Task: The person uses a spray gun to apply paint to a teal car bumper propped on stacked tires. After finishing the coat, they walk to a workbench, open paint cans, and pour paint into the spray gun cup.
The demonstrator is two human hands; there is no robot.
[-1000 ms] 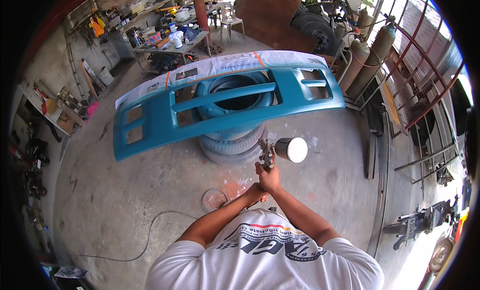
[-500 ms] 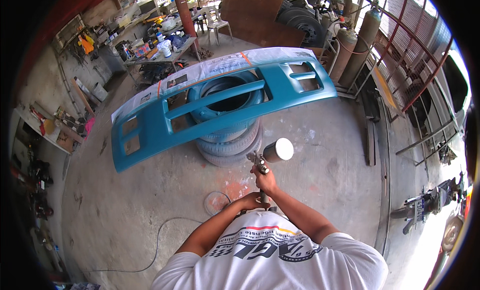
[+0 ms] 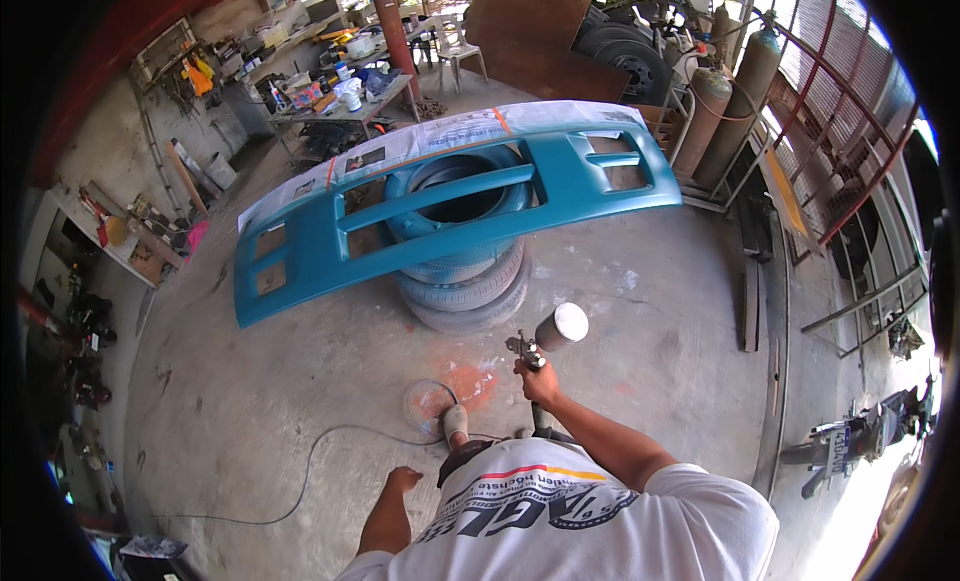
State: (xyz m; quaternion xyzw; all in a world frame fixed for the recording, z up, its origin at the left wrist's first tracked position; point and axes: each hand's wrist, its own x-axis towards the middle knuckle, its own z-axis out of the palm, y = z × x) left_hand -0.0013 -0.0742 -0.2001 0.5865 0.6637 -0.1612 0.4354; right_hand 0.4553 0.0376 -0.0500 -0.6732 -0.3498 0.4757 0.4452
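My right hand (image 3: pixel 540 381) is wrapped round the grip of a spray gun (image 3: pixel 526 352). The gun's pale-topped paint cup (image 3: pixel 563 327) sticks out to the right. Away from the gun, my left hand (image 3: pixel 405 478) hangs low on the left, its fingers loosely curled, and nothing shows in it. Beyond the gun, with a gap between, a teal painted vehicle bumper panel (image 3: pixel 430 253) with rectangular openings lies on a stack of tires (image 3: pixel 470 299). Paper masking (image 3: pixel 410 149) with orange tape runs along the panel's far edge.
A thin hose (image 3: pixel 318 468) curves over the concrete floor past my foot (image 3: pixel 455 422). Gas cylinders (image 3: pixel 708 111) stand in a rack at the right, near a parked motorcycle (image 3: pixel 850 436). Cluttered workbenches (image 3: pixel 385 91), a plastic chair (image 3: pixel 459 51) and a wooden board (image 3: pixel 525 41) are farther back.
My left hand has left the spray gun's lower end and swung down to the left. My right hand still holds the gun, slightly lower in view. One foot now shows near the hose.
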